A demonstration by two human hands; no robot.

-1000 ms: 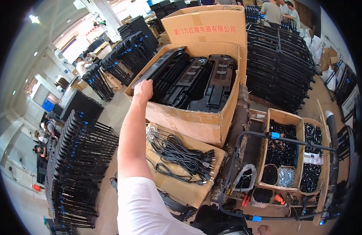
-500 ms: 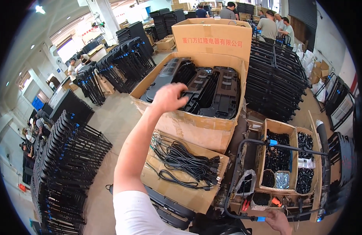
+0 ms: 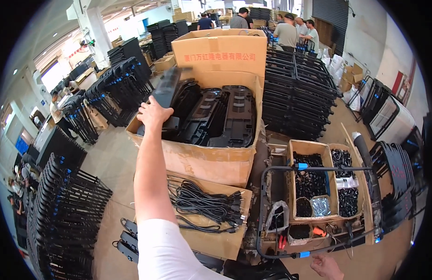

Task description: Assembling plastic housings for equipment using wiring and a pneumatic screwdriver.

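The left hand (image 3: 153, 113) closes its fingers around a long black plastic panel (image 3: 167, 86), tilted up over the left edge of the large cardboard box (image 3: 202, 161), while the right hand (image 3: 327, 267) rests below the black metal frame (image 3: 318, 210) beside that box, its fingers' grip impossible to tell.

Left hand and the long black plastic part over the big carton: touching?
Touching. The head view shows the left hand wrapped around the black plastic part's lower end, lifting it from the big carton.
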